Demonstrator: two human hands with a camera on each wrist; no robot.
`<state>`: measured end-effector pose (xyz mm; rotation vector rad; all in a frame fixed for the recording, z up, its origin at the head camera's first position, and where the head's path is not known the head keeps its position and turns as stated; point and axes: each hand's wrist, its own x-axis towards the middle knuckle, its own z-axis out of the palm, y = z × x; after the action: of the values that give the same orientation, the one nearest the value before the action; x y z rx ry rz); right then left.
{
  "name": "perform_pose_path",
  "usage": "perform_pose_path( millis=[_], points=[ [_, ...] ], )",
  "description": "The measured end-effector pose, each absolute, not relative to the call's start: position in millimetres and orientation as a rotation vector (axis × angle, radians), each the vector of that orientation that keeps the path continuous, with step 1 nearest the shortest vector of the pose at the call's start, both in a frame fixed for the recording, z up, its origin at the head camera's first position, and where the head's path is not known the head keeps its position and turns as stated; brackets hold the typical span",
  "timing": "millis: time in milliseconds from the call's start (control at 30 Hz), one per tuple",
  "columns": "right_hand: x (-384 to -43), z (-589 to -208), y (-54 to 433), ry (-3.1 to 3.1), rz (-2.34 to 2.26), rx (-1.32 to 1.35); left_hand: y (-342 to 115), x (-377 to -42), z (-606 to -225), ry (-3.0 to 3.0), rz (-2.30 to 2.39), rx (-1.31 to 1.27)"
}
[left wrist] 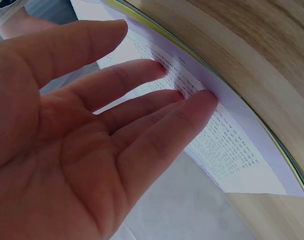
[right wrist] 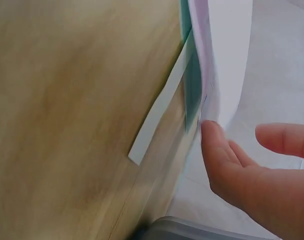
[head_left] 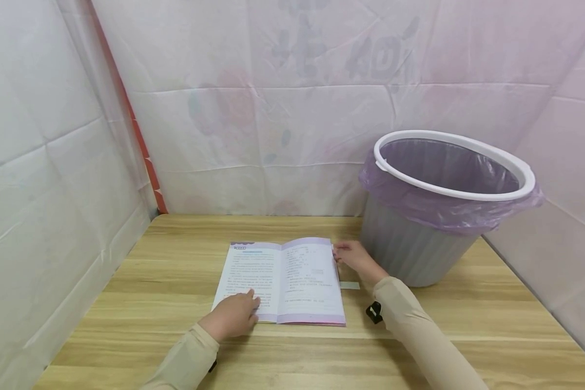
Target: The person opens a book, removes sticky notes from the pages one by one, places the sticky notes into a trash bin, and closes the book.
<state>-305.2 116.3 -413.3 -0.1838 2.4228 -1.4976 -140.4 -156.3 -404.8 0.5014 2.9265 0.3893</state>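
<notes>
An open booklet (head_left: 253,271) with printed pages and lilac borders lies on the table. My left hand (head_left: 234,314) rests at the lower part of its left page; in the left wrist view its fingers (left wrist: 142,120) are extended and the thumb stands apart. My right hand (head_left: 356,257) is at the upper right edge of the booklet. The right wrist view shows its fingertips (right wrist: 211,132) at the page edge, with the thumb away from them. A pale strip (right wrist: 156,112) sticks out from the booklet's right side.
A grey wastebasket (head_left: 409,244) with a white rim and a purple liner bag (head_left: 434,208) stands at the right, close behind my right hand. The wooden table (head_left: 175,271) is bounded by white printed cloth (head_left: 200,135) at the back and sides.
</notes>
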Motion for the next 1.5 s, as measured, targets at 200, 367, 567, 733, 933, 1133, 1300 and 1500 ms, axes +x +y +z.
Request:
perform_pose_path(
  millis=[200, 367, 567, 733, 933, 1133, 1300, 1500],
  points=[
    [-291.8, -407.3, 122.2, 2.396, -1.577, -0.156, -155.9, -140.4, -404.6, 2.923, 0.414, 0.498],
    [-260.2, -398.6, 124.1, 2.36, -1.603, -0.142, -157.9, -140.9, -404.3, 2.912, 0.432, 0.508],
    [-212.3, -393.2, 117.8, 2.248, -1.693, -0.311, -163.4, -141.9, -404.9, 2.9, 0.423, 0.524],
    [-181.6, -392.4, 103.8, 2.31, -1.674, -0.535, -167.5, -142.7, -404.4, 2.89, 0.466, 0.534],
    [-167.8, -392.5, 84.8, 2.628, -1.541, -0.672, -174.0, -142.2, -407.9, 2.886, 0.596, 0.587],
    [-166.5, -389.8, 72.9, 2.695, -1.549, -0.769, -184.7, -135.1, -411.3, 2.938, 0.719, 0.635],
    [-167.6, -389.0, 62.9, 2.703, -1.564, -0.922, -185.7, -123.0, -383.0, 3.044, 0.802, 0.568],
    [-167.6, -389.3, 43.4, 2.745, -1.453, -1.096, -174.2, -122.7, -345.4, 3.32, 0.837, 0.917]
  ],
)
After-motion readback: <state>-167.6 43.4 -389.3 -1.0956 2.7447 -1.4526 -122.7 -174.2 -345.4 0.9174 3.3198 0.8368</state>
